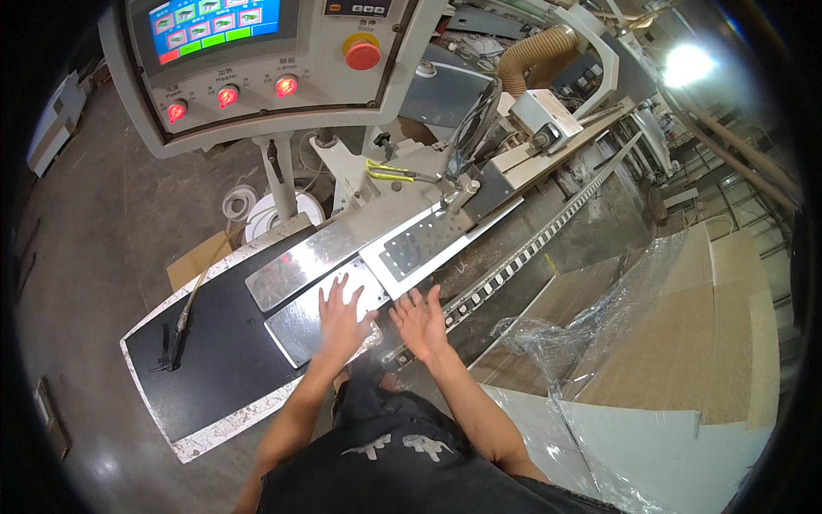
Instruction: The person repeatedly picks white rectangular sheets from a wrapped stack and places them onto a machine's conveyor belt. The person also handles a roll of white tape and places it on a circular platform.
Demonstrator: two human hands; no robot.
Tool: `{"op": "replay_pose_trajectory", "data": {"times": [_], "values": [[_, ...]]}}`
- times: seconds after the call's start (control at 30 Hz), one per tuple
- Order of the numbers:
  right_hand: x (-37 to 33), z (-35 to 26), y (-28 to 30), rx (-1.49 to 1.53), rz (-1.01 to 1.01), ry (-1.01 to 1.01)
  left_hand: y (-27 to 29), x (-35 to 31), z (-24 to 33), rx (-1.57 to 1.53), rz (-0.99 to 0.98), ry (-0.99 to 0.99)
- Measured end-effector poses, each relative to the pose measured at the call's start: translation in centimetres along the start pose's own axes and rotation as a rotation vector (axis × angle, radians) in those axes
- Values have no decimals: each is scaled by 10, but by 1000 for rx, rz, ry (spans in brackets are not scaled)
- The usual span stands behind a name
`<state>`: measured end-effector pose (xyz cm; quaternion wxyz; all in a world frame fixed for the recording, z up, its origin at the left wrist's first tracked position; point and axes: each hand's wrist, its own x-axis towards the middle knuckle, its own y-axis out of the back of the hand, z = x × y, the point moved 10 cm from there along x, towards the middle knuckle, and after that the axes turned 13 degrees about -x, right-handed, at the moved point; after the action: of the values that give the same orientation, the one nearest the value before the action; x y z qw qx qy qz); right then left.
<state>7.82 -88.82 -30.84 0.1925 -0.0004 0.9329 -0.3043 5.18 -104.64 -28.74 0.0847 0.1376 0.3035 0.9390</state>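
My left hand (pixel 342 319) lies palm down over a bright metal plate (pixel 300 330), its fingers spread. Beside it, my right hand (pixel 419 325) is turned palm up with the fingers extended and nothing in it. Its fingertips are at the near edge of a narrow white panel (pixel 396 286); whether they touch it, I cannot tell. A grey area dotted with holes (pixel 419 246) shows within the panel's white border. The panel points toward the machine head at the upper right. A longer metal guide (pixel 312 264) runs along the far side of the plate.
On the black table (pixel 227 364) at left lies an air gun (pixel 178 338) with a hose. A control panel (pixel 257 120) with lit knobs and a red stop button (pixel 361 53) stands above. Right are a roller track (pixel 514 265) and film-wrapped boards (pixel 642 334).
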Motion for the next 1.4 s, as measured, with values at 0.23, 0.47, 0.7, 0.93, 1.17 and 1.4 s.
{"op": "replay_pose_trajectory", "data": {"times": [0.23,0.47,0.7,0.93,1.17,1.4], "values": [[24,-20,58,0,243,175,49,-13,56,-211,151,-72],[-83,-61,92,-98,161,224,0,-17,222,-487,-102,-289],[-323,-37,166,-207,226,314,-49,-66,493,-444,-255,-852],[-495,8,250,-82,516,528,-57,-170,755,-640,-266,-1485],[-593,44,311,-23,740,588,-105,-258,942,-368,-179,-1889],[-658,21,342,-20,929,635,-183,-258,1011,159,-340,-1845]]}}
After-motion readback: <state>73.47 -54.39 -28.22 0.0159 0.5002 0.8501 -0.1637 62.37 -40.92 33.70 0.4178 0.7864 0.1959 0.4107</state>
